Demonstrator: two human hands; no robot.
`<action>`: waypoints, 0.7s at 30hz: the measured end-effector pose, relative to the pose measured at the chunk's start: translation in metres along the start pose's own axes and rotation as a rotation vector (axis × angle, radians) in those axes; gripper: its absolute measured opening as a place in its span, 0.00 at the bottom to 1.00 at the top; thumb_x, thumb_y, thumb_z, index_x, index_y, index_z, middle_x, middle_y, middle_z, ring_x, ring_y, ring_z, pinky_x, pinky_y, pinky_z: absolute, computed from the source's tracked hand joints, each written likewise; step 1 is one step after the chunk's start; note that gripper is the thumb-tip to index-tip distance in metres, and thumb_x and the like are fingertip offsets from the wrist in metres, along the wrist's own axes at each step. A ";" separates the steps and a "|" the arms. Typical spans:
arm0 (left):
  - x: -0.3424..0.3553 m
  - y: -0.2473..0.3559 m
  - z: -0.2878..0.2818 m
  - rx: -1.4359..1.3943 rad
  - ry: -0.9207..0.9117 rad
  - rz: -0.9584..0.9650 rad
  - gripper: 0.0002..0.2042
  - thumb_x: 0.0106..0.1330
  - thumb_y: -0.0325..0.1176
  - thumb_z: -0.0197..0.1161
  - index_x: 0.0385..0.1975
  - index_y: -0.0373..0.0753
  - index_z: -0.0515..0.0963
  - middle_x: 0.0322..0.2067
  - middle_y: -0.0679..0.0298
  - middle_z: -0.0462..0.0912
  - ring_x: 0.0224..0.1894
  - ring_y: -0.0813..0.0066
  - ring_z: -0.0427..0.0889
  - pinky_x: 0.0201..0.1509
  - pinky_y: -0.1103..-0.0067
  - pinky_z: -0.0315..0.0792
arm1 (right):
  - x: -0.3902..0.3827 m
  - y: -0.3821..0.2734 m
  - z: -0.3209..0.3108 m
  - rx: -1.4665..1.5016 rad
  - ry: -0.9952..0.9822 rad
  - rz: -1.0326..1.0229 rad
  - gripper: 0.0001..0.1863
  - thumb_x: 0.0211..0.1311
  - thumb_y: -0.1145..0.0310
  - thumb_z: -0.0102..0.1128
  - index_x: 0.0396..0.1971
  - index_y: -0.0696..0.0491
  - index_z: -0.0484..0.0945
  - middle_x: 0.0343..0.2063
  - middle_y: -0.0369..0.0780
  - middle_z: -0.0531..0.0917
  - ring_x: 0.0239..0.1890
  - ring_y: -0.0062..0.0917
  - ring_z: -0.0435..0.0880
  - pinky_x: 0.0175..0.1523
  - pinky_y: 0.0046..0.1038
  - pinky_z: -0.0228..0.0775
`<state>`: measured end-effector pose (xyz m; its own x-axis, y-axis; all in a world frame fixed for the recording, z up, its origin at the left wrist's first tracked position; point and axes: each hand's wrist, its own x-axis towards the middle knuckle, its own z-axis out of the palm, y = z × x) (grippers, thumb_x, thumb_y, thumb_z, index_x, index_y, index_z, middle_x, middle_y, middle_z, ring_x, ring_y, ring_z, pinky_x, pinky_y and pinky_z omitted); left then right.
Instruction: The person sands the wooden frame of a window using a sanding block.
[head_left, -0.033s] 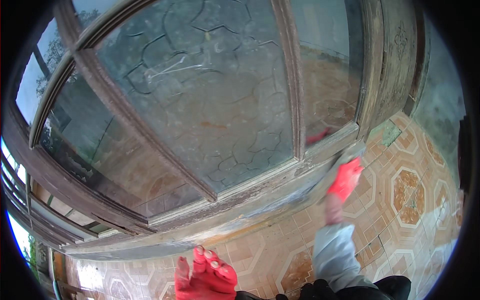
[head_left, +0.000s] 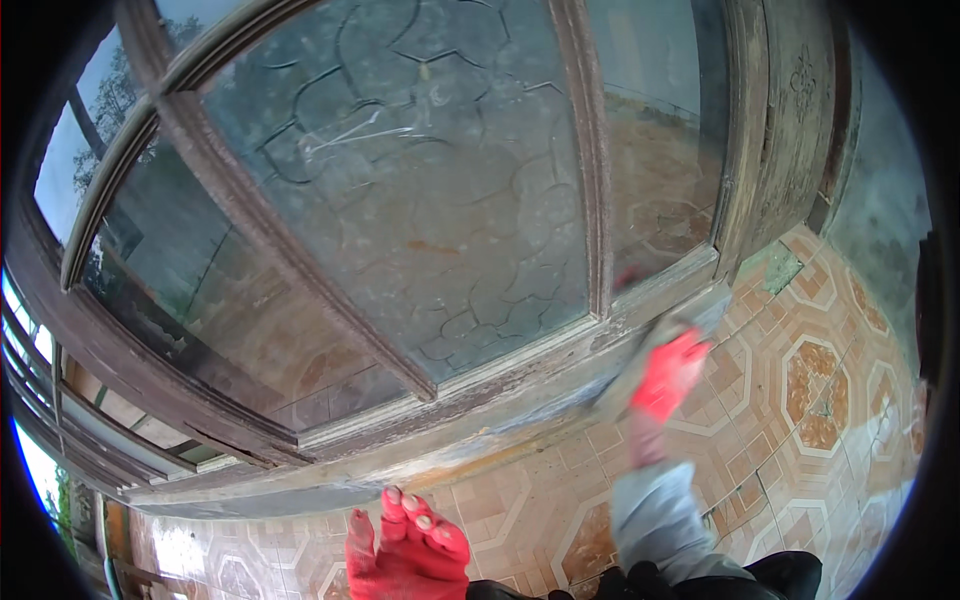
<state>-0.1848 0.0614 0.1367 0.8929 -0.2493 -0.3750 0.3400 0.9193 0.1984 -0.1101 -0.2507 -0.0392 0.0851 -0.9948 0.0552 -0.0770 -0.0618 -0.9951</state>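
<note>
My right hand (head_left: pixel 672 374), in a red glove, is closed on a flat greyish tool (head_left: pixel 622 388), blurred by motion and perhaps a trowel. It is held against the grey cement band (head_left: pixel 540 418) below the window's wooden sill (head_left: pixel 480 390). Smears of white and ochre mark this band to the left of the tool. Low in the middle, my left hand (head_left: pixel 410 555) wears a red glove with bare fingertips showing. Its fingers stretch upward, slightly bent, and nothing is in them.
Large glass panes (head_left: pixel 430 230) in worn wooden frames rise ahead, reflecting the floor. Patterned tiles (head_left: pixel 815 395) cover the floor, with a greenish flat scrap (head_left: pixel 782 268) near the right doorpost (head_left: pixel 790 130). Wooden slats (head_left: pixel 130 420) stand at the far left.
My right hand has slid left and slightly toward me along the cement band with the flat tool. My left hand has barely shifted.
</note>
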 end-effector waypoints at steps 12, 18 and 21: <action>0.001 0.070 -0.054 -0.163 -0.053 0.119 0.13 0.67 0.36 0.55 0.45 0.36 0.78 0.45 0.60 0.82 0.50 0.70 0.78 0.55 0.72 0.74 | -0.007 0.023 0.001 -0.066 0.198 -0.389 0.26 0.64 0.57 0.53 0.55 0.60 0.65 0.40 0.45 0.78 0.42 0.41 0.76 0.51 0.37 0.68; 0.035 0.051 -0.111 -0.223 0.142 0.044 0.13 0.65 0.34 0.57 0.45 0.32 0.76 0.43 0.57 0.82 0.49 0.68 0.78 0.53 0.71 0.74 | -0.146 0.047 0.026 0.102 -0.073 -0.668 0.31 0.65 0.57 0.53 0.62 0.57 0.58 0.52 0.44 0.71 0.49 0.37 0.75 0.56 0.35 0.70; 0.034 0.044 -0.099 -0.230 0.205 -0.012 0.13 0.65 0.34 0.57 0.44 0.33 0.77 0.43 0.57 0.82 0.48 0.68 0.78 0.53 0.71 0.73 | -0.161 0.062 0.034 0.094 -0.177 -0.721 0.30 0.65 0.56 0.52 0.62 0.56 0.58 0.53 0.46 0.70 0.50 0.40 0.75 0.55 0.36 0.71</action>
<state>-0.1690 0.1232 0.0435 0.8029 -0.2155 -0.5558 0.2533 0.9673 -0.0091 -0.0947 -0.0912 -0.1129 0.2414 -0.6820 0.6903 0.1427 -0.6787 -0.7204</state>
